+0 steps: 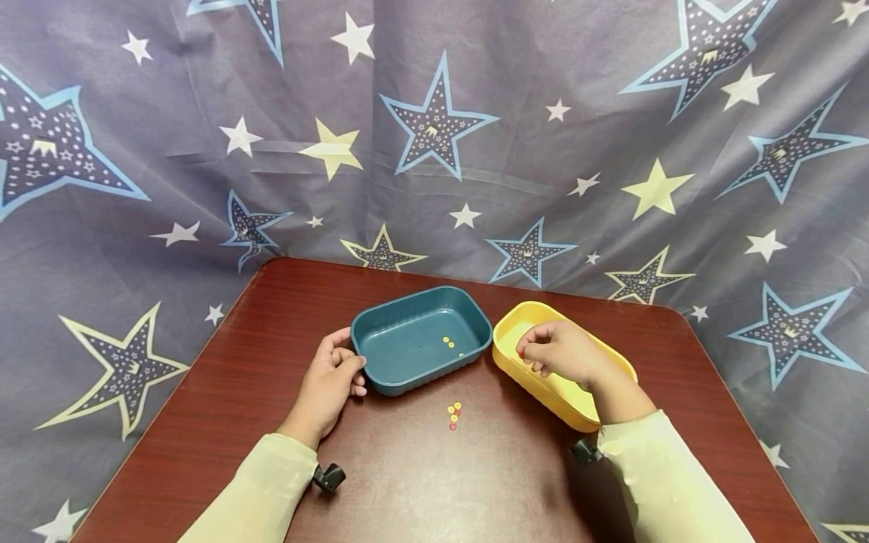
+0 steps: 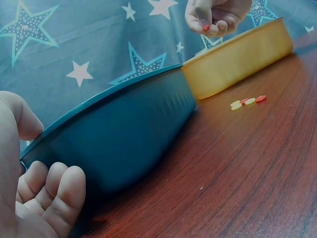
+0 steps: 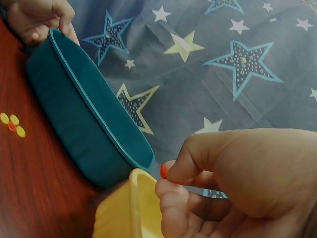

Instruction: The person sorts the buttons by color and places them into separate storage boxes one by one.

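Note:
My left hand (image 1: 330,383) grips the near-left rim of a teal plastic tray (image 1: 407,383), thumb on the rim and fingers at its outer wall. A few small yellow buttons (image 1: 451,345) lie in the tray's right part. Above a yellow plastic tray (image 1: 543,390), my right hand (image 1: 562,353) pinches a small red button (image 3: 164,171) between thumb and fingertips. On the table in front of the teal tray sits a small group of yellow and red buttons (image 1: 454,418). What lies inside the yellow tray is mostly hidden by the right hand.
Both trays stand on a dark red wooden table (image 1: 407,483), their near corners almost touching. Behind and beside the table hangs a grey curtain (image 1: 434,204) with printed stars. A black wrist camera (image 1: 329,477) is strapped near the left sleeve.

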`<state>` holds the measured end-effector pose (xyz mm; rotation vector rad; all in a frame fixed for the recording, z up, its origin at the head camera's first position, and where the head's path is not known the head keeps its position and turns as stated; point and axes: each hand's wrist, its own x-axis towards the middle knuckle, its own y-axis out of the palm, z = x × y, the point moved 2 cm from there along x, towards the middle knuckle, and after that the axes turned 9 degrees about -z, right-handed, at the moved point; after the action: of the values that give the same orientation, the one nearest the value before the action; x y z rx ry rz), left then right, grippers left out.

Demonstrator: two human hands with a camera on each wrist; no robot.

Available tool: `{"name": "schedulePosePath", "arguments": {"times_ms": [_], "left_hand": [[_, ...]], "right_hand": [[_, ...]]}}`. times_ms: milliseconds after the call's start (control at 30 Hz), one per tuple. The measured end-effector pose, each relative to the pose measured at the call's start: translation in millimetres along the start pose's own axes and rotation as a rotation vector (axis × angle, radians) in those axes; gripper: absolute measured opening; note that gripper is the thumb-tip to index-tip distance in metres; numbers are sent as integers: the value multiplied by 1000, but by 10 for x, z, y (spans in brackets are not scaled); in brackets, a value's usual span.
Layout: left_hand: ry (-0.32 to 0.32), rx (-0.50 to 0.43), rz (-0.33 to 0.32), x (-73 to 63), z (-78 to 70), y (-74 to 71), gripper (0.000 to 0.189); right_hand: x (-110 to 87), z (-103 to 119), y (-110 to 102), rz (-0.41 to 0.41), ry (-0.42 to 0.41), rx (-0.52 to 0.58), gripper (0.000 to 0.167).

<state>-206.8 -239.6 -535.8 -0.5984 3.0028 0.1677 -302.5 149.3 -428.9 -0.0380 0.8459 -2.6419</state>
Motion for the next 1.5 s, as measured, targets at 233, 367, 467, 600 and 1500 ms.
{"name": "schedulePosePath", "arguments": {"times_ms": [233,367,467,600,1500], "left_hand": [[-5,7,1,-1,2,5,62],[-3,7,1,3,8,1,61],[-1,6,2,4,12,-3,61],[-1,5,3,3,12,-5,61],[0,13,-3,-4,-9,3,61]], "right_hand": [[69,-53,-112,4,38,-10,17],[143,-117,-169,30,57,0,15],[211,-176,-212,46,80,6,15],[289,-229,-277,53,125,-5,19],[369,-265,-358,99,198,-82,22]]}}
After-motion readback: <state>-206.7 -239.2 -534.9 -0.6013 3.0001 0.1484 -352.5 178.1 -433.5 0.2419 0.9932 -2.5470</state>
